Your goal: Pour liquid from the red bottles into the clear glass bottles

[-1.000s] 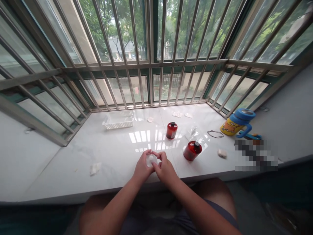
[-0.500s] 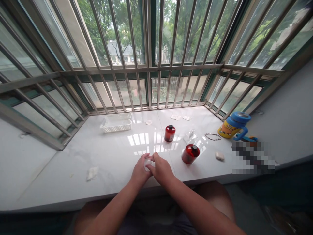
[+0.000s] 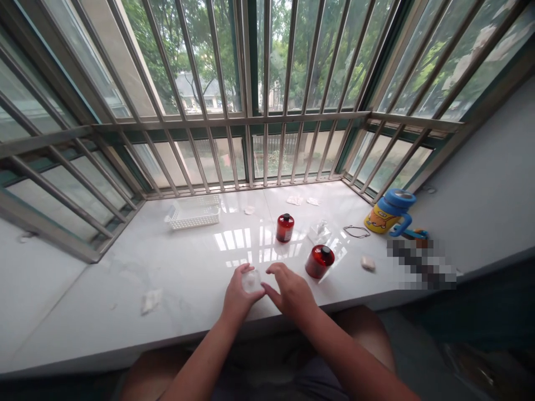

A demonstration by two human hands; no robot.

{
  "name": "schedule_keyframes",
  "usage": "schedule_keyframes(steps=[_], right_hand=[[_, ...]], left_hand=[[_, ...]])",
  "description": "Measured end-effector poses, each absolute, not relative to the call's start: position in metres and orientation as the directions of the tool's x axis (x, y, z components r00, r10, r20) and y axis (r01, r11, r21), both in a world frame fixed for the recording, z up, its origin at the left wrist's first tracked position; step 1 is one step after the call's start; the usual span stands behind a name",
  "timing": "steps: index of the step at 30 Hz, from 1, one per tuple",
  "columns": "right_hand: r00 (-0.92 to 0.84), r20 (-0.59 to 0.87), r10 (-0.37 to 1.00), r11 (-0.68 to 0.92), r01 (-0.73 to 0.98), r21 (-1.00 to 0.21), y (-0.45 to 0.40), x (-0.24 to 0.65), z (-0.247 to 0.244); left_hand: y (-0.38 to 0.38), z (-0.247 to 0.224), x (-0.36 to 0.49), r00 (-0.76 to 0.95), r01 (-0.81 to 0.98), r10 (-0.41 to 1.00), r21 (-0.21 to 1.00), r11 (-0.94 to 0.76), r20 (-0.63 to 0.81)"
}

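A small clear container [image 3: 251,281] sits near the counter's front edge, with the fingers and thumb of my left hand [image 3: 240,292] wrapped round it. Just to its right, my right hand [image 3: 290,287] has thumb and fingers apart with nothing between them; its thumb tip is close to my left thumb. One red bottle with a black cap [image 3: 320,262] stands to the right of my right hand. Farther back is a second, similar red bottle [image 3: 285,228]. Crumpled clear plastic [image 3: 320,230] lies between and behind the bottles.
On the white counter [image 3: 188,262] are a white basket [image 3: 194,214] at the back left, a folded tissue [image 3: 151,301], a beige lump [image 3: 368,263], a thin cord [image 3: 356,231] and a blue-yellow mug [image 3: 388,212]. Metal window bars rise behind.
My right hand has opened and moved right, away from the clear container. My left hand remains round it. The whole view has shifted slightly.
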State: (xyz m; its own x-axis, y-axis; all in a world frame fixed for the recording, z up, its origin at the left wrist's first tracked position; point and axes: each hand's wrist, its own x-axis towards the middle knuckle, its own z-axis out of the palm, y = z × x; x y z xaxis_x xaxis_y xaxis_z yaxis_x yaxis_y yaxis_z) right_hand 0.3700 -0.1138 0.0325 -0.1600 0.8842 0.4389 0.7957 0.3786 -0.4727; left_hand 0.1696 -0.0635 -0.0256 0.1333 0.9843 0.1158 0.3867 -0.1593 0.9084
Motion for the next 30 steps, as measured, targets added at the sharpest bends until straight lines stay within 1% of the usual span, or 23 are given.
schedule_keyframes(steps=[1, 3, 4, 6, 7, 11, 16, 19, 21, 26, 30], right_hand=[[-0.139, 0.524, 0.841, 0.38, 0.84, -0.388, -0.117, 0.385, 0.035], [-0.046, 0.616, 0.786, 0.254, 0.933, -0.254, -0.12, 0.417, 0.041], [0.025, 0.63, 0.777, 0.152, 0.962, -0.225, -0.119, 0.432, 0.044], [0.09, 0.632, 0.77, 0.046, 0.98, -0.195, -0.117, 0.457, 0.049], [0.104, 0.629, 0.77, 0.024, 0.981, -0.191, -0.116, 0.467, 0.05], [0.112, 0.623, 0.774, 0.018, 0.98, -0.199, -0.111, 0.49, 0.046], [0.115, 0.561, 0.82, 0.041, 0.965, -0.258, -0.105, 0.509, 0.031], [0.119, 0.552, 0.825, 0.039, 0.963, -0.266, -0.106, 0.521, 0.028], [0.144, 0.545, 0.826, 0.006, 0.965, -0.263, -0.109, 0.531, 0.028], [0.267, 0.51, 0.818, -0.137, 0.95, -0.279, -0.11, 0.558, 0.025], [0.304, 0.498, 0.812, -0.178, 0.942, -0.285, -0.103, 0.575, 0.017]], left_hand=[[-0.063, -0.025, 0.171, 0.14, 0.381, 0.984, 0.911, -0.158, 0.113], [-0.06, -0.023, 0.175, 0.161, 0.379, 0.982, 0.912, -0.158, 0.103], [-0.057, -0.021, 0.178, 0.174, 0.377, 0.98, 0.913, -0.157, 0.097], [-0.053, -0.019, 0.187, 0.204, 0.366, 0.975, 0.917, -0.155, 0.084], [-0.052, -0.018, 0.194, 0.218, 0.358, 0.972, 0.92, -0.159, 0.083], [-0.051, -0.018, 0.227, 0.258, 0.326, 0.959, 0.924, -0.199, 0.116], [-0.056, -0.025, 0.267, 0.332, 0.244, 0.927, 0.934, -0.261, 0.173], [-0.056, -0.027, 0.282, 0.343, 0.232, 0.919, 0.931, -0.282, 0.194], [-0.055, -0.027, 0.286, 0.35, 0.228, 0.916, 0.93, -0.287, 0.197], [-0.05, -0.027, 0.291, 0.364, 0.218, 0.915, 0.939, -0.267, 0.175], [-0.042, -0.028, 0.303, 0.372, 0.206, 0.912, 0.942, -0.265, 0.175]])
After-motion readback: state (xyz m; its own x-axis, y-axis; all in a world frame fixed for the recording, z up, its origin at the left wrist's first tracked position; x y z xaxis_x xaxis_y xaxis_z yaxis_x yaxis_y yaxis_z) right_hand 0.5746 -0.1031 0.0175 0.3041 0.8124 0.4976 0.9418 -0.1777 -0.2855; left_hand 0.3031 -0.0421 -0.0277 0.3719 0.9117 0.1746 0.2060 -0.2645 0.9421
